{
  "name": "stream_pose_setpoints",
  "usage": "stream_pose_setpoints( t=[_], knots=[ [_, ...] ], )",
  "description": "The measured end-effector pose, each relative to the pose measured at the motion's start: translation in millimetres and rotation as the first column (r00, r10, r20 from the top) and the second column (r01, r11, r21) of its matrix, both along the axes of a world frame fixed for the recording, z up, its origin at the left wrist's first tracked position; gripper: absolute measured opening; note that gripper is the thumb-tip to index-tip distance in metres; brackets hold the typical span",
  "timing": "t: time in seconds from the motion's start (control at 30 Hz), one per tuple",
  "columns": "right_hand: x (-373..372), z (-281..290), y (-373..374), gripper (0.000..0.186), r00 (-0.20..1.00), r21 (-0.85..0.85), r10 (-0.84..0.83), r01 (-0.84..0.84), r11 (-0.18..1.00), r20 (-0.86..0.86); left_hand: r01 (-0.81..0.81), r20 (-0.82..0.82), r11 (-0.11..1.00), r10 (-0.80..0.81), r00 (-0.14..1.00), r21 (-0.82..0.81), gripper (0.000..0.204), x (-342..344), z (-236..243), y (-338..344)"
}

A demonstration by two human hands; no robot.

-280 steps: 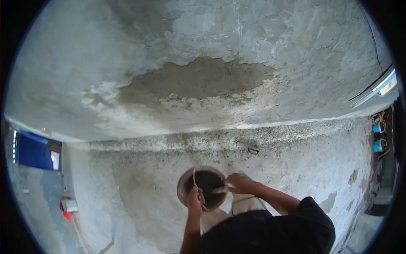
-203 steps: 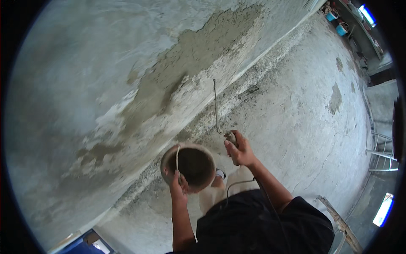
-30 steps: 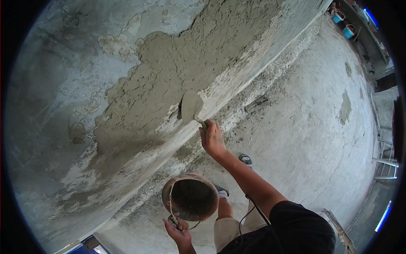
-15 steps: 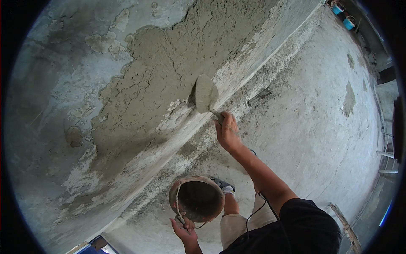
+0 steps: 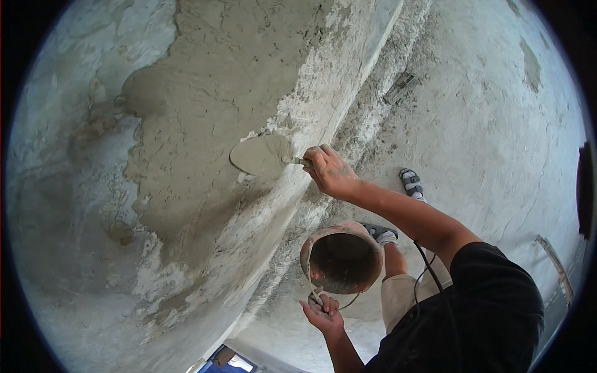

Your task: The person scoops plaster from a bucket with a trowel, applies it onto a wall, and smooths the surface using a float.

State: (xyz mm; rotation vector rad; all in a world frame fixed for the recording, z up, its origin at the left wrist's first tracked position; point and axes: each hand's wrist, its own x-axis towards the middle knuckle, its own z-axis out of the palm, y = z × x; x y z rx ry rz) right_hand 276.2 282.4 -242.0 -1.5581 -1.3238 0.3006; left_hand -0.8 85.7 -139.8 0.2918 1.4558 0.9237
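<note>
Here's the trowel (image 5: 261, 155), rounded blade over the grey mortar patch (image 5: 217, 81), near the wall's (image 5: 81, 261) bottom edge! The right hand (image 5: 333, 171) is clamped round its grip, arm stretched out. Lower down, the left hand (image 5: 324, 312) has fingers curled on the bail of the reddish bucket (image 5: 309, 244), mouth facing up, and two sandals (image 5: 410, 181) stand on the floor (image 5: 491, 137).

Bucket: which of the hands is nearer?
Left. The left hand is right beside the bucket, closed on its handle. The right hand is apart from it, farther out, gripping the trowel at the wall.
</note>
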Motion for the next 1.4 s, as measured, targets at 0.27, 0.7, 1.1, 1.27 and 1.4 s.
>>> stream_pose_setpoints(
  t=[0.27, 0.7, 1.1, 1.27, 1.4],
  knots=[
    [35, -1, 22, 0.025, 0.982, 0.058, -0.175, 0.180, 0.982, -0.077, 0.007, -0.042, 1.000, -0.007, 0.999, -0.003, 0.065, 6, 0, -1],
    [40, 13, 7, 0.023, 0.989, 0.060, -0.145, 0.146, 0.987, -0.023, 0.002, -0.046, 1.000, -0.002, 0.999, -0.015, 0.067, 8, -2, -4],
    [57, -15, -9, 0.030, 0.970, -0.127, -0.236, 0.227, 0.965, -0.058, 0.028, -0.037, 1.000, -0.028, 0.999, -0.004, 0.067, 11, -4, -7],
    [58, -5, 7, 0.026, 0.986, -0.011, -0.165, 0.165, 0.986, 0.028, 0.019, -0.026, 1.000, -0.020, 0.999, -0.016, 0.067, 14, -6, -8],
    [60, -5, -5, 0.025, 0.985, -0.282, -0.163, 0.142, 0.949, -0.054, 0.043, -0.009, 0.999, -0.043, 0.999, 0.002, 0.067, 14, -4, -7]
  ],
)
